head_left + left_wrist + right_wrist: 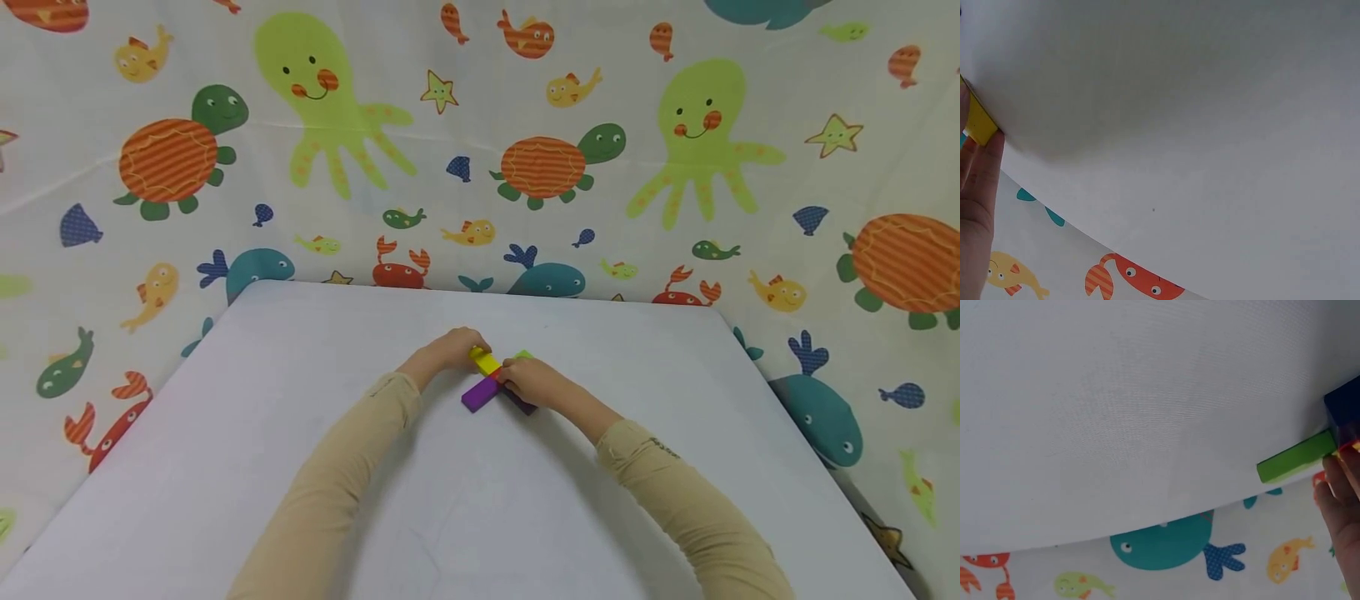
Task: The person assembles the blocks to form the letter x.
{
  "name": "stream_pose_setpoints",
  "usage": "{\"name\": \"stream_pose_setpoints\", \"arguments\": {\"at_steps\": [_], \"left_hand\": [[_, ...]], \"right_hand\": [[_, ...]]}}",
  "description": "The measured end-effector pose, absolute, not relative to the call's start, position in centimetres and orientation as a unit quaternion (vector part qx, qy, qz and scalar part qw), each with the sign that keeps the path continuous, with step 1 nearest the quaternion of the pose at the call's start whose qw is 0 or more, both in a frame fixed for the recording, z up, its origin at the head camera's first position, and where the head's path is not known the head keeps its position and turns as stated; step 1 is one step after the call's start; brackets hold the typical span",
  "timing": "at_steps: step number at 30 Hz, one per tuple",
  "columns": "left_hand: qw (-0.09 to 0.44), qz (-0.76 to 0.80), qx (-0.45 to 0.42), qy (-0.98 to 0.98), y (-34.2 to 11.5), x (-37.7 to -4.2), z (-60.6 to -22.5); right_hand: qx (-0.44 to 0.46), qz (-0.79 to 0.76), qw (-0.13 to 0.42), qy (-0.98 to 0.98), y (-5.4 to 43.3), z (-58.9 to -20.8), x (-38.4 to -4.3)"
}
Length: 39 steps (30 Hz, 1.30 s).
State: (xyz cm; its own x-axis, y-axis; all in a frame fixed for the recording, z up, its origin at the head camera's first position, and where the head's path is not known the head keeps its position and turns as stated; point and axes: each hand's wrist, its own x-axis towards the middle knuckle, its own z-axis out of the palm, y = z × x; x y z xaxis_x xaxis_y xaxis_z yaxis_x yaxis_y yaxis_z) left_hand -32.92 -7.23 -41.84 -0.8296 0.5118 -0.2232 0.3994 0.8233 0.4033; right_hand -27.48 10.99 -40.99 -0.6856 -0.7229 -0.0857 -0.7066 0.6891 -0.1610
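Several coloured blocks form an X on the white table. My left hand (456,346) pinches the far-left arm, a yellow block (486,362), between thumb and fingers at its outer end; the left wrist view shows that block's end (982,127) between them. At the centre, my right hand (536,382) has its curled fingertips on a small red block (496,374), mostly covered by them. A purple block (481,394) points near-left. A dark blue block (1344,403) points near-right, partly under the right hand. Beyond that hand lies a green block (1294,456).
The white table (247,467) extends around the blocks on all sides. Behind and beside it hangs a cloth (450,225) printed with sea animals. Both beige sleeves (330,492) reach in from the near edge.
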Motion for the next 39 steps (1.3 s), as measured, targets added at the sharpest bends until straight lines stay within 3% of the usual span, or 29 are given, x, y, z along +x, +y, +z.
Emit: {"name": "stream_pose_setpoints", "arguments": {"at_steps": [17,39], "left_hand": [[0.145,0.204,0.254,0.934,-7.5,-32.9,-41.8],[0.136,0.202,0.262,0.934,-9.7,-32.3,-39.3]], "right_hand": [[-0.367,-0.131,0.112,0.914,11.2,-40.5,-27.8],[-0.331,-0.157,0.077,0.927,11.4,-39.3,-27.5]]}}
